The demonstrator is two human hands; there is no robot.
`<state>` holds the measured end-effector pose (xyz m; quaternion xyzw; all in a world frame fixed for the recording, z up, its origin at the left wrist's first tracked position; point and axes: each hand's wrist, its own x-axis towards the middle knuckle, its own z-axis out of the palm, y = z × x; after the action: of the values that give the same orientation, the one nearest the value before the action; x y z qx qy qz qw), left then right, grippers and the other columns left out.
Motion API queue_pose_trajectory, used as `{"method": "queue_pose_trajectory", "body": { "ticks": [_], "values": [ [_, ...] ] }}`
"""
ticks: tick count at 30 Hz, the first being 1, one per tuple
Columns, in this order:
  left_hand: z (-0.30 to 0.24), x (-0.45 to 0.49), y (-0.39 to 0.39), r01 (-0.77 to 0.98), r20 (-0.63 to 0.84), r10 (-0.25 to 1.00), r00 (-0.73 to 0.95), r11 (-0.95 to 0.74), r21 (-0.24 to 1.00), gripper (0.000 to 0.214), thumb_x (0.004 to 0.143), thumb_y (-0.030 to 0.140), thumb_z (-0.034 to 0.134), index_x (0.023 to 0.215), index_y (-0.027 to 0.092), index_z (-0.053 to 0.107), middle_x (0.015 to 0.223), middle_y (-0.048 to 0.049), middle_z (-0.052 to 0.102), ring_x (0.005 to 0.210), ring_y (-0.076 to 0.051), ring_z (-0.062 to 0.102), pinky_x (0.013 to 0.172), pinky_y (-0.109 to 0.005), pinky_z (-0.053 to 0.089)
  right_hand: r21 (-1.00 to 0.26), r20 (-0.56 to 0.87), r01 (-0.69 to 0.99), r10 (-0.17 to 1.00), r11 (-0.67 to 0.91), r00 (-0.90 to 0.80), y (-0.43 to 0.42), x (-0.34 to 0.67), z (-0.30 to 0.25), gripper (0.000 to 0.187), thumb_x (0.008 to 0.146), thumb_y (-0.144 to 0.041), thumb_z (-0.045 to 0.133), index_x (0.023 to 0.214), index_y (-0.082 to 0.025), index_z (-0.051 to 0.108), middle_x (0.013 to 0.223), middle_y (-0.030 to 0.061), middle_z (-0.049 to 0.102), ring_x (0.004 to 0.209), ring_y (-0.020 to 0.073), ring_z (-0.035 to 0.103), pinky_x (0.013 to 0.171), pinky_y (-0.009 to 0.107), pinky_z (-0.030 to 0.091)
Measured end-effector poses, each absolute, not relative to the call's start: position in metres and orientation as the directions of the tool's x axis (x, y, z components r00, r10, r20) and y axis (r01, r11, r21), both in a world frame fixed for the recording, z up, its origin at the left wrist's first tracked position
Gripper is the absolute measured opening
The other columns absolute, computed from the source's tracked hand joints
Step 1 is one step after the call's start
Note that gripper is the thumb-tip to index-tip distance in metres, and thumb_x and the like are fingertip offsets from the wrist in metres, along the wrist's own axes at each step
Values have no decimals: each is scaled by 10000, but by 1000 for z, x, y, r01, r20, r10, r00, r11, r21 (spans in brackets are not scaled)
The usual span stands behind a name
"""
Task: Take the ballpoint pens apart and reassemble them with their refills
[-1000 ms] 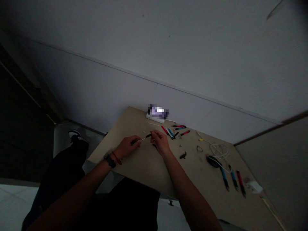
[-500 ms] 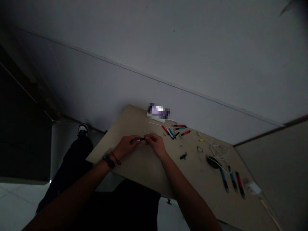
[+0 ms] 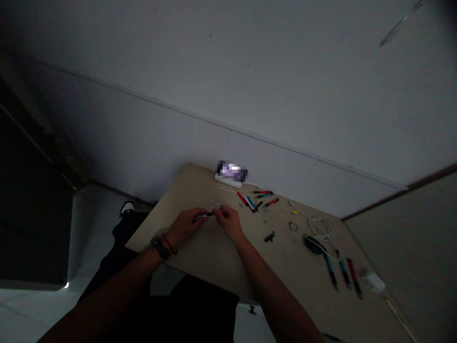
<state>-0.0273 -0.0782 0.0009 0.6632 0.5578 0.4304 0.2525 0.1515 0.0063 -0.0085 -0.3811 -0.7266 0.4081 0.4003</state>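
Observation:
My left hand is closed around a slim pen, dark with a pale stretch, held roughly level over the table. The fingers of my right hand pinch the pen's black right end, partly covering it. Just beyond my fingers lie small pale bits, too small to name. To the right of my hands is a loose group of pen parts: a red barrel, a blue barrel and several dark and white pieces between them.
A phone leans on a white stand against the wall. Pens lie near the back edge. Further right are a small black object, a coiled white cable, a black mouse-like object, a blue pen and a red pen.
The camera view has shifted slightly, so everything sits a little lower and left. Both hands still hold the pen, with only a slight change in the right fingers.

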Motion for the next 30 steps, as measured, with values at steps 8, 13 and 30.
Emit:
{"method": "queue_pose_trajectory", "body": {
  "ticks": [8, 13, 30],
  "values": [
    [-1, -29, -78, 504, 293, 954, -62, -224, 834, 281, 902, 408, 596, 1057, 208, 718, 977, -50, 780, 893, -212, 717, 812, -310, 536, -979, 181, 4, 874, 205, -451, 1, 151, -1, 423, 727, -567, 752, 957, -217, 688, 633, -30, 585, 508, 127, 538, 492, 257, 426],
    [-3, -31, -77, 513, 297, 953, -61, -226, 828, 292, 907, 422, 598, 1068, 213, 722, 1005, -46, 779, 896, -206, 720, 810, -303, 534, -989, 141, -44, 832, 139, -536, 3, 152, 4, 403, 725, -526, 763, 969, -206, 726, 675, 0, 655, 553, 139, 600, 545, 277, 492],
    [-4, -27, -80, 590, 299, 953, 48, -268, 762, 285, 927, 389, 570, 1096, 247, 750, 1088, -50, 777, 980, -221, 726, 882, -326, 545, -851, 259, 303, 845, 428, -467, 6, 154, -3, 549, 851, -573, 610, 499, -213, 391, 488, -49, 352, 511, 110, 368, 508, 261, 264]
  ]
}}
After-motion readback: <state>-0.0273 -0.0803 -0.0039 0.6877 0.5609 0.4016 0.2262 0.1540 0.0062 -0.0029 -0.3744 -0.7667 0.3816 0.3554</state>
